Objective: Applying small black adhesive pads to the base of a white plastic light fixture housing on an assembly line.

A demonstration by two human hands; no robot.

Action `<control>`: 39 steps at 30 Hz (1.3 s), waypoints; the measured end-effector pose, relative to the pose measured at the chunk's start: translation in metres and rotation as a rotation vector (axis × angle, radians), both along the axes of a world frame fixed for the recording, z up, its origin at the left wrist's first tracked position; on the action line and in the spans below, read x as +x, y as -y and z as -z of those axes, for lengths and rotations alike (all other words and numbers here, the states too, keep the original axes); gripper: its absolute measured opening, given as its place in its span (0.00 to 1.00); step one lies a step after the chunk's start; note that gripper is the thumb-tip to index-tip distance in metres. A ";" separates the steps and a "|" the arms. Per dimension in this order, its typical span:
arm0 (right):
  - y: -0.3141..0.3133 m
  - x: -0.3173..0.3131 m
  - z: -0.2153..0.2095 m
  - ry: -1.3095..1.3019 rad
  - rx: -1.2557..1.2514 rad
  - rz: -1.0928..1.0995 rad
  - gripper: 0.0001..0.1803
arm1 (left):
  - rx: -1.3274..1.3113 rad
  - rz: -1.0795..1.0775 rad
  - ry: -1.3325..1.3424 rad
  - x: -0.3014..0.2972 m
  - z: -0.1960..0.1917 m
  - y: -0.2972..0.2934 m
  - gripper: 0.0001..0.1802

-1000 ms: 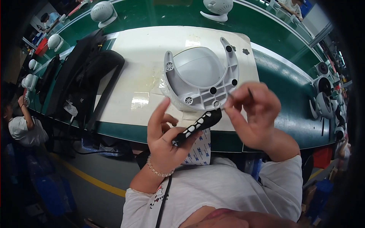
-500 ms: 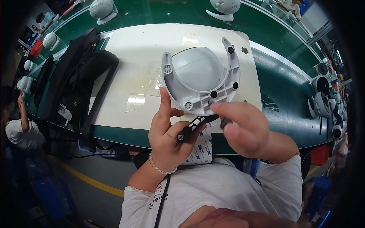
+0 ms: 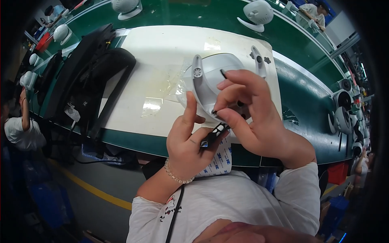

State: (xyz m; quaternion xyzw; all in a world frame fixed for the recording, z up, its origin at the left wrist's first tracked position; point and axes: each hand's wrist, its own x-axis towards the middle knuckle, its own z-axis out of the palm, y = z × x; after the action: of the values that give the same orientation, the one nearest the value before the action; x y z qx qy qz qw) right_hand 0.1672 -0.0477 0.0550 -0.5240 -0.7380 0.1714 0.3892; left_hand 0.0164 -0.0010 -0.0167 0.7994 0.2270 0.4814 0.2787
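1. At the left, black padded covers [image 3: 91, 69] lie partly on the white board [image 3: 156, 60], perhaps put aside so that the middle has room.

2. Near the middle, the left hand [image 3: 186, 139] grasps a black strip [image 3: 215, 135] with oval openings. Its index finger points up beside the stand; whether it touches, I cannot tell. The strip is held close to the stand, probably to make the reach short.

3. Below the strip hangs a white printed sheet [image 3: 221, 160], over the near edge of the table.

4. The white curved stand [image 3: 197, 64] is on the board, in front of the person, with its underside shown. This position seems chosen to give access to the spoked recesses. A rounded white body [image 3: 212, 77] lies within its curve.

5. The right hand [image 3: 247, 107] is half curled over the stand, with a small dark piece [image 3: 223, 73] at one raised fingertip. Whether the hand is gripping anything, I cannot tell.

6. To the right, on the stand's far arm, sits a round black pad [image 3: 259, 59].
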 end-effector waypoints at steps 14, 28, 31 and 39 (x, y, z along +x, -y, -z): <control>0.004 -0.009 -0.002 0.269 0.178 0.097 0.33 | 0.071 0.008 0.081 0.003 0.008 -0.006 0.10; -0.020 0.005 -0.030 0.274 0.250 0.165 0.09 | 0.054 0.016 0.081 0.003 0.008 -0.004 0.12; -0.041 0.004 -0.027 0.159 0.211 0.157 0.05 | 0.071 0.010 0.058 0.004 0.008 -0.006 0.12; -0.047 0.001 -0.026 0.192 0.157 0.115 0.06 | 0.074 0.011 0.072 0.003 0.009 -0.007 0.11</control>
State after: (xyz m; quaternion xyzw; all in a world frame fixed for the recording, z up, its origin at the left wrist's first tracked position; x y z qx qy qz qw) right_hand 0.1679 -0.0008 0.0806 -0.5472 -0.7518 0.0394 0.3657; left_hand 0.0189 0.0063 -0.0258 0.7925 0.1943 0.5165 0.2598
